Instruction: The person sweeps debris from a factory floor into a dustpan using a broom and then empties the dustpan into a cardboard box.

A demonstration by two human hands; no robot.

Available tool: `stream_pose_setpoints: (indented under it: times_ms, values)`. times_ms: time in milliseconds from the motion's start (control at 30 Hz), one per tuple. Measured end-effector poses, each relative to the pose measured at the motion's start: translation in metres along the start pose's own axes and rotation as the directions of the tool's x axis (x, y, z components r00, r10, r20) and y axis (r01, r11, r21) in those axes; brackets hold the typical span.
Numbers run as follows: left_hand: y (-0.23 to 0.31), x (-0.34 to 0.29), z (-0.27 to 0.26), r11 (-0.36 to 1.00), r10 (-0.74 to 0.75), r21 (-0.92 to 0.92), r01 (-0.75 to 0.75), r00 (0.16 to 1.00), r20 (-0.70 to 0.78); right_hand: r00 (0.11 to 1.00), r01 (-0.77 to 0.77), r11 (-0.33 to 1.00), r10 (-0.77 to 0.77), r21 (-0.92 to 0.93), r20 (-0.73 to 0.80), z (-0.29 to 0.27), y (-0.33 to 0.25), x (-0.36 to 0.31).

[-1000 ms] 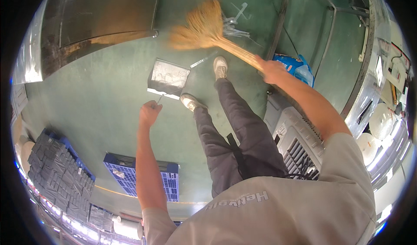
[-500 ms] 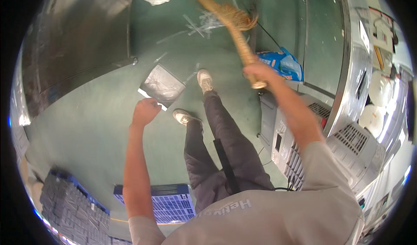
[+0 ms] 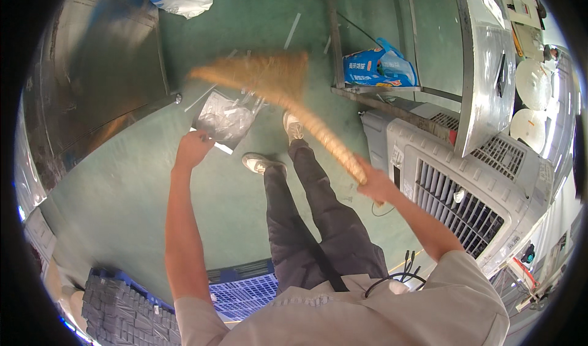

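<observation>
One yellow-tan, fan-headed straw broom [image 3: 286,93], grasped near its butt by the right hand's [image 3: 376,185] fingers, presumably for reach; one silver-grey, square dustpan [image 3: 223,147] on green floor [image 3: 138,183], left hand's [image 3: 194,148] fingers clenched, apparently steadying its handle.

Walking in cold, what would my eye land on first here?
First, the big straw-coloured broom, blurred across the upper middle, gripped in the right hand. Just below its bristles is a dustpan, with the left hand closed at its near edge. Then a bright blue bag stands out at upper right.
</observation>
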State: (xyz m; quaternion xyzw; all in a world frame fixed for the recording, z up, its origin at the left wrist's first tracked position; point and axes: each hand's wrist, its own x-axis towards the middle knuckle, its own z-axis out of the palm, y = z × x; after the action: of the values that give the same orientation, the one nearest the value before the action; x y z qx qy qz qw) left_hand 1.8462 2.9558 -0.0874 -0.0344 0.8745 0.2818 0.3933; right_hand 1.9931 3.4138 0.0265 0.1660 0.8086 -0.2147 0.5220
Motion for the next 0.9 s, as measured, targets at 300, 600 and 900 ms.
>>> stream_pose_setpoints:
  times_ms: [300,600,900]
  values:
    - [0.037,0.008,0.010,0.998,-0.059,-0.010,0.059,0.998,-0.007,0.993,-0.107,0.933,0.086,0.344,0.077,0.033,-0.070,0.136]
    - [0.101,0.043,-0.007,1.000,0.017,0.003,-0.018,0.999,0.037,0.857,-0.095,0.900,-0.144,0.426,0.496,0.043,-0.049,0.012]
    - [0.132,0.079,-0.017,0.970,0.200,0.124,-0.208,0.977,0.075,0.917,-0.112,0.881,-0.087,0.460,0.388,-0.038,-0.035,-0.036]
